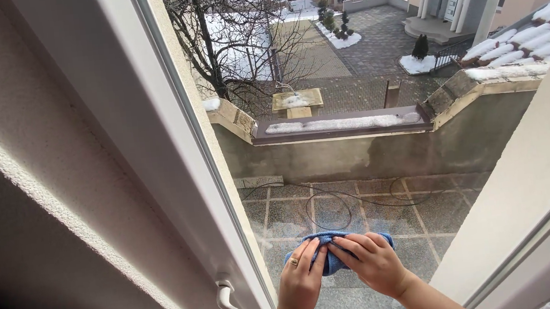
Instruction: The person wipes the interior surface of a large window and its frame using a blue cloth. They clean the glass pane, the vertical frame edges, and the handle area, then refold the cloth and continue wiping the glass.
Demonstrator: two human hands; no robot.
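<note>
Both hands press a folded blue cloth flat against the window pane, low down near the bottom edge of the glass. Left hand, ringed, and right hand lie side by side, fingers spread over the cloth, palms down, not clenched. Judgement: wiping sits at the bottom; glass above looks fairly clear. White handle at frame's lower left. Beyond: tiled terrace, snowy wall.
</note>
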